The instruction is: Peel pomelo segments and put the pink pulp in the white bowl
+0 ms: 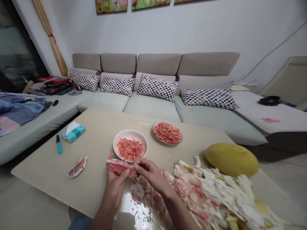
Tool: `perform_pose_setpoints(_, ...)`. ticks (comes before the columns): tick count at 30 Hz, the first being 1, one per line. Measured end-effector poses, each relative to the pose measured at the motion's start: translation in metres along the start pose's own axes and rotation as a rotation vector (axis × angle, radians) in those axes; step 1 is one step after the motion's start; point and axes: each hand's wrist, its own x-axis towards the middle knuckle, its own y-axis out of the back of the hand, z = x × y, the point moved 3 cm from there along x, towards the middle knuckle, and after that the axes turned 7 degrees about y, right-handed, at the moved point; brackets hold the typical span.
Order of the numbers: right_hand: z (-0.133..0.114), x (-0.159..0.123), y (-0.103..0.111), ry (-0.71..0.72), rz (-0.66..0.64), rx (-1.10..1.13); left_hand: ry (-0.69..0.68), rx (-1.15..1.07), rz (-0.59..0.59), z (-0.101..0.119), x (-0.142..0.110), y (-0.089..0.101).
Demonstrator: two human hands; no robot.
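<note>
My left hand (116,183) is closed around a pink pomelo segment (117,166) with white membrane along its upper edge. At the segment's right end, the fingertips of my right hand (150,174) pinch it; the exact spot they grip is partly hidden. Just beyond both hands stands a white bowl (115,146) of peeled pomelo pulp (130,148). Another pomelo segment (78,167) lies on the table to the left. A heap of pomelo peel and membrane (216,195) spreads to the right of my right forearm, with seeds (140,217) scattered between my arms.
A dark-rimmed plate (181,140) of pulp (168,132) sits farther back on the table (100,124). A whole yellow pomelo (231,158) rests at the right. Tissues (74,132) and a blue-handled knife (59,145) lie at the left. Behind is a sofa (153,107).
</note>
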Motion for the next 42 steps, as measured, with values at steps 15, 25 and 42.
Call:
perform_pose_setpoints(15, 0.003, 0.003, 0.005, -0.024, 0.018, 0.01, 0.151, -0.164, -0.15, 0.0, 0.005, 0.0)
perform_pose_setpoints(25, 0.004, -0.005, -0.004, 0.038, -0.002, 0.058, 0.026, -0.17, 0.003, 0.0, 0.016, 0.015)
perform_pose_setpoints(42, 0.017, 0.004, -0.007, -0.152, 0.047, 0.331, 0.181, -0.298, 0.049, 0.001, 0.018, 0.012)
